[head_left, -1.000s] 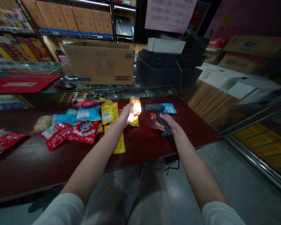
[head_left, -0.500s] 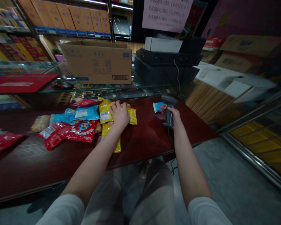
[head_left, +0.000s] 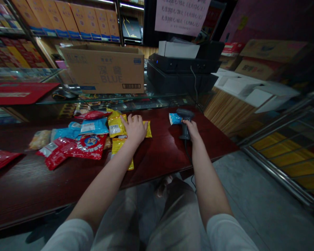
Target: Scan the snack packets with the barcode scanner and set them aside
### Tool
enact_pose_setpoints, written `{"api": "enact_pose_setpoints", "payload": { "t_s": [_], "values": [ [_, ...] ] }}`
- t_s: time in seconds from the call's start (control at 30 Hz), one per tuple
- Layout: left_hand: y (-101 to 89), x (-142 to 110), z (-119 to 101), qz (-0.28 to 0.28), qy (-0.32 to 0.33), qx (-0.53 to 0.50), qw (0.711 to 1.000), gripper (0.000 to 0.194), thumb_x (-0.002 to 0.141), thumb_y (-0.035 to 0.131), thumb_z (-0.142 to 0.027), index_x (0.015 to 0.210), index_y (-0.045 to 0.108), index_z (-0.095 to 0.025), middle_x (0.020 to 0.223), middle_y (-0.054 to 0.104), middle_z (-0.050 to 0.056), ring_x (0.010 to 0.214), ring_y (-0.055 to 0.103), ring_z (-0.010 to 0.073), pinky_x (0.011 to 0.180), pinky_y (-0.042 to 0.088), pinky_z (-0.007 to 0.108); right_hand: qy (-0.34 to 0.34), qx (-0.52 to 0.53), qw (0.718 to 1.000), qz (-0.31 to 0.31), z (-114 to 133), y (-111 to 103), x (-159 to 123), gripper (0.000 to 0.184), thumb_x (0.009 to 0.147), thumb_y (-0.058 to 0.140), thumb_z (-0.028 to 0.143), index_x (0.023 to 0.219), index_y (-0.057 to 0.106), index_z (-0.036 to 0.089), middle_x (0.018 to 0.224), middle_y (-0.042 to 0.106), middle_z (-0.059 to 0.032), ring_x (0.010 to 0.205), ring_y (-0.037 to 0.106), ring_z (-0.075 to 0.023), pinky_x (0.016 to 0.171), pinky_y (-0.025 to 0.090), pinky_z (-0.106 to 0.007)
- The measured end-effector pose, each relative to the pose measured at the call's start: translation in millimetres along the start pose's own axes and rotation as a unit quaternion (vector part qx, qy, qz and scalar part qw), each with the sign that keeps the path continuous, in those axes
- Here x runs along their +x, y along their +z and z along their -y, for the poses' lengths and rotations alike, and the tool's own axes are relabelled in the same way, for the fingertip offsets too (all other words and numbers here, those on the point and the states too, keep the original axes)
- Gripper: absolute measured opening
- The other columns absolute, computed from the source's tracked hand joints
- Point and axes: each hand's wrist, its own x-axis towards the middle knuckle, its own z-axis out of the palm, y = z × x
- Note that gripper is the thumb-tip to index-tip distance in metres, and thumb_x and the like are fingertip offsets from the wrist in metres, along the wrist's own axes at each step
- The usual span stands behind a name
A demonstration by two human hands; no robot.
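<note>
My left hand [head_left: 135, 129] is over a yellow snack packet [head_left: 149, 129], gripping it from above with the thumb set apart from the fingers; part of the packet is hidden under the palm. Beside the thumb is another yellow packet [head_left: 117, 126], and a further yellow packet [head_left: 116, 145] lies nearer the table edge. My right hand [head_left: 192, 129] is wrapped round the handle of a dark barcode scanner [head_left: 185, 113], upright at the table. Just left of the scanner head is a small blue and white packet [head_left: 174, 119].
Red packets [head_left: 90, 146], blue packets [head_left: 94, 126] and a clear packet [head_left: 40, 139] lie heaped on the left of the dark red table [head_left: 159, 157]. Behind stand a cardboard box [head_left: 104, 71] and a black machine [head_left: 181, 78]. A metal rack [head_left: 279, 174] is at the right.
My left hand has shifted slightly right over the yellow packet, its thumb now spread wider. The right hand still holds the scanner, now a little more upright. The view has turned slightly right.
</note>
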Motion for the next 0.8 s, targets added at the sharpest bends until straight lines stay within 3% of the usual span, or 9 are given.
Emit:
{"api": "enact_pose_setpoints", "payload": {
  "t_s": [0.1,0.17,0.33,0.4,0.5,0.6,0.67,0.8],
  "values": [
    [1.2,0.4,-12.0,0.018,0.047,0.022,0.998,0.031,0.092,0.053,-0.032,0.118,0.065,-0.019,0.134,0.060,0.019,0.145,0.035,0.0407,0.121,-0.006,0.068,0.014,0.007,0.999,-0.047,2.4,0.0,-2.0,0.031,0.057,0.072,0.044,0.074,0.060,0.020,0.057,0.053,0.0031,0.056,0.045,-0.0136,0.050,0.032,-0.025],
    [5.0,5.3,-24.4,0.054,0.067,0.028,0.996,0.031,0.091,0.055,-0.029,0.119,0.064,-0.019,0.133,0.060,0.019,0.143,0.039,0.0389,0.123,-0.004,0.065,0.022,0.015,0.998,-0.063,3.9,0.1,-3.4,0.031,0.057,0.071,0.044,0.074,0.061,0.019,0.057,0.054,0.0024,0.056,0.045,-0.0139,0.049,0.034,-0.026],
    [33.1,38.5,-56.3,0.215,0.062,-0.018,0.975,0.050,0.093,0.053,-0.031,0.136,0.052,-0.007,0.136,0.054,0.027,0.132,0.053,0.0391,0.116,0.034,0.054,0.016,0.073,0.994,-0.083,8.5,0.2,-5.9,0.036,0.060,0.069,0.045,0.085,0.066,0.019,0.059,0.058,0.0024,0.056,0.051,-0.0147,0.051,0.041,-0.026],
    [51.4,53.3,-63.6,0.255,0.054,-0.063,0.963,0.062,0.093,0.055,-0.032,0.148,0.042,-0.007,0.143,0.049,0.028,0.135,0.052,0.0392,0.112,0.039,0.051,0.002,0.130,0.989,-0.075,11.2,-1.1,-6.5,0.037,0.063,0.067,0.045,0.089,0.067,0.019,0.066,0.064,0.0014,0.060,0.057,-0.0149,0.054,0.046,-0.026],
    [79.6,67.5,-67.4,0.276,0.058,-0.101,0.954,0.077,0.089,0.061,-0.032,0.157,0.029,-0.015,0.160,0.030,0.029,0.147,0.038,0.0422,0.115,0.034,0.055,0.008,0.203,0.978,-0.045,15.2,-4.8,-7.8,0.030,0.067,0.066,0.041,0.088,0.065,0.020,0.078,0.071,-0.0011,0.070,0.066,-0.0153,0.061,0.054,-0.025],
    [100.6,73.2,-66.6,0.284,0.092,-0.090,0.950,0.076,0.085,0.067,-0.034,0.154,0.036,-0.022,0.169,0.014,0.022,0.156,0.016,0.0430,0.120,0.019,0.065,0.049,0.251,0.966,-0.021,17.9,-8.0,-10.0,0.024,0.070,0.067,0.035,0.088,0.064,0.020,0.082,0.073,-0.0019,0.071,0.069,-0.0148,0.063,0.058,-0.025],
    [108.6,75.6,-65.7,0.291,0.116,-0.075,0.947,0.068,0.084,0.066,-0.037,0.146,0.044,-0.020,0.169,0.020,0.021,0.157,0.015,0.0405,0.121,0.012,0.066,0.069,0.274,0.959,-0.016,18.8,-9.0,-11.2,0.021,0.072,0.067,0.032,0.089,0.064,0.021,0.082,0.073,-0.0013,0.069,0.068,-0.0137,0.061,0.059,-0.024],
    [112.5,82.0,-62.7,0.282,0.127,-0.062,0.949,0.058,0.083,0.066,-0.040,0.133,0.049,-0.016,0.159,0.038,0.024,0.151,0.030,0.0393,0.121,0.015,0.064,0.080,0.283,0.956,0.000,18.5,-8.5,-11.5,0.019,0.075,0.066,0.032,0.089,0.063,0.021,0.084,0.073,-0.0014,0.069,0.068,-0.0133,0.059,0.059,-0.023]
  ]
}}
